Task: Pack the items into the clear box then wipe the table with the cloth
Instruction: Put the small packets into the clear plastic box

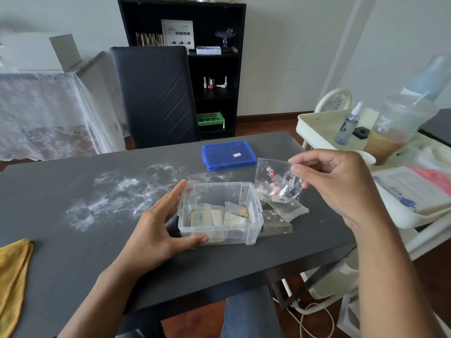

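Two hands over a dark grey table [73, 276], near edge running diagonally across the bottom. Yellow cloth [13, 276] at the near left edge, folded, partly cut by the frame, well apart from both hands. Bare tabletop between cloth and left hand. Left hand [156, 230] spread, fingers straight, thumb along the front wall and fingers along the left wall of the clear box [219, 213], bracing it. Box sits mid-table, lid off, small flat packets lying inside. Just right of the box, touching or nearly so, a few clear packets [280, 213] stacked flat on the table, close to the right edge. Right hand [339, 186] raised above that stack, fingertips pinching a crumpled clear packet with red dots [288, 185], held beside the box's far right corner. White powdery smear [127, 191] left of the box, spreading toward the middle. Blue lid [229, 155] beyond the box, near the far edge. Black chair [156, 96] behind the table. Cream cart [317, 128] at right.
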